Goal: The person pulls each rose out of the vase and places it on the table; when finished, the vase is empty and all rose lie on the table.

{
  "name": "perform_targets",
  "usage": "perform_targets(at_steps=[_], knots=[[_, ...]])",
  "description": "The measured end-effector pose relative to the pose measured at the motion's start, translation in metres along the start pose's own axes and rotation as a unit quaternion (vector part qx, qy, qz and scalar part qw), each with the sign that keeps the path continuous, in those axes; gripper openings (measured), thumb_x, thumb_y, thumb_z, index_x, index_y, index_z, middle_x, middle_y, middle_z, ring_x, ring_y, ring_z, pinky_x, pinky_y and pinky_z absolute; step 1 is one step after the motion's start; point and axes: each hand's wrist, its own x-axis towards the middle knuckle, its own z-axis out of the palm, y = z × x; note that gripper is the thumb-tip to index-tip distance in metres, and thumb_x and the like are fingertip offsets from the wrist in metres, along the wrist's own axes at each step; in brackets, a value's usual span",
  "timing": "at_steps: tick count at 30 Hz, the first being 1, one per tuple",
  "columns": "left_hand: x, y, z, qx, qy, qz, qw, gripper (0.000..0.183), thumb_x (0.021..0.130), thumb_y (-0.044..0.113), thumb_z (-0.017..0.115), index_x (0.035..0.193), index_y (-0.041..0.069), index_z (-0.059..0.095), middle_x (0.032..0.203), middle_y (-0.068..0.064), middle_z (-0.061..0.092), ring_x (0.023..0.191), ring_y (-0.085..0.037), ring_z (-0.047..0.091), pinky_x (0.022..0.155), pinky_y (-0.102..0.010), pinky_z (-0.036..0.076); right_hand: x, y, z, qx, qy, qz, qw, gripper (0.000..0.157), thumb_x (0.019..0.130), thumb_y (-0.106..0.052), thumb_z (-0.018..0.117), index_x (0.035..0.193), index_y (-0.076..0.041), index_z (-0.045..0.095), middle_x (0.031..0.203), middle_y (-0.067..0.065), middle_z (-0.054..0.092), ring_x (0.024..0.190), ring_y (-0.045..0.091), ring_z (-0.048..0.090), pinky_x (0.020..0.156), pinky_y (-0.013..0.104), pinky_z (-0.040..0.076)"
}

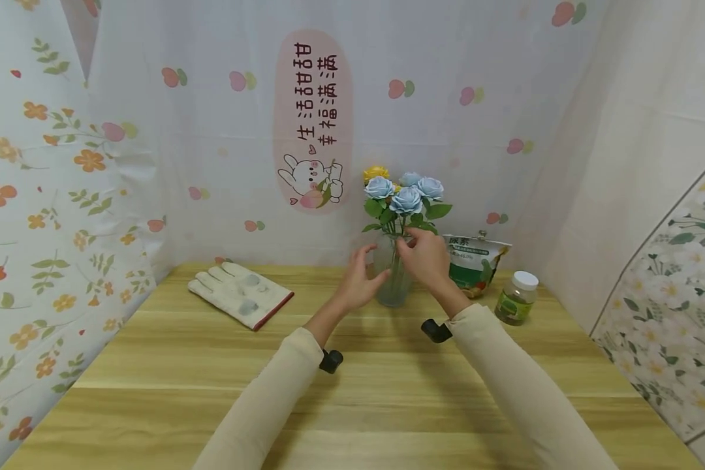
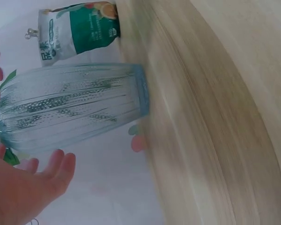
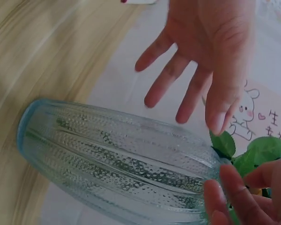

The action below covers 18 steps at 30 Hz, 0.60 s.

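A clear ribbed glass vase (image 1: 391,287) stands upright on the table. Artificial blue roses (image 1: 407,200) with green leaves and a yellow rose (image 1: 376,173) rise from its mouth. My right hand (image 1: 427,260) is at the vase's rim by the stems, thumb and fingers bent but apart; in the right wrist view its fingertips (image 3: 215,197) overlap the rim. Whether they touch glass or stems is hard to tell. My left hand (image 1: 357,282) is beside the vase's left side, fingers spread and holding nothing. The left wrist view shows the textured vase (image 2: 75,103) between both hands.
Behind my right hand stands a green and white pouch (image 1: 471,266) with a clip on top. A white-lidded jar (image 1: 516,299) is right of it. Cream work gloves (image 1: 241,294) with red trim lie at the left. A printed curtain (image 1: 229,163) hangs behind the wooden table (image 1: 352,411).
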Motion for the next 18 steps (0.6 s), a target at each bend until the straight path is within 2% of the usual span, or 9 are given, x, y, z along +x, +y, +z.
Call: perform_targets(at_steps=[3,8,14,18], knots=[[0.003,-0.002,0.004,-0.004,0.012,0.005,0.9999,0.071,0.096,0.030,0.067,0.152,0.008,0.030,0.150,-0.022,0.029,0.126,-0.044,0.048,0.097,-0.051,0.047,0.000,-0.001,0.000,0.019,0.015,0.005,1.000,0.037,0.096,-0.025,0.058,0.127,-0.007,0.069,0.077,0.007,0.074,0.053,0.021,0.060,0.039,0.030,0.035],[0.012,-0.002,0.009,-0.014,0.030,-0.007,0.9994,0.074,0.094,0.031,0.070,0.152,0.011,0.029,0.152,-0.019,0.030,0.127,-0.041,0.047,0.101,-0.049,0.044,0.005,-0.003,0.003,0.053,0.026,0.030,0.998,0.037,0.096,-0.019,0.051,0.125,-0.005,0.069,0.068,0.005,0.072,0.046,0.017,0.056,0.038,0.028,0.032],[0.022,-0.005,0.015,-0.028,0.047,-0.007,0.9985,0.077,0.091,0.029,0.074,0.151,0.009,0.029,0.152,-0.018,0.034,0.132,-0.037,0.044,0.106,-0.046,0.040,0.012,-0.002,0.007,0.127,0.027,0.072,0.989,0.042,0.094,-0.018,0.050,0.131,-0.006,0.064,0.069,0.007,0.072,0.046,0.018,0.062,0.039,0.026,0.032],[0.024,-0.007,0.018,-0.037,0.049,-0.014,0.9980,0.080,0.090,0.030,0.075,0.152,0.009,0.028,0.153,-0.017,0.034,0.135,-0.036,0.042,0.107,-0.047,0.039,0.017,-0.002,0.007,0.165,0.016,0.095,0.982,0.040,0.094,-0.019,0.053,0.131,-0.008,0.064,0.066,0.005,0.071,0.049,0.020,0.065,0.041,0.024,0.038]])
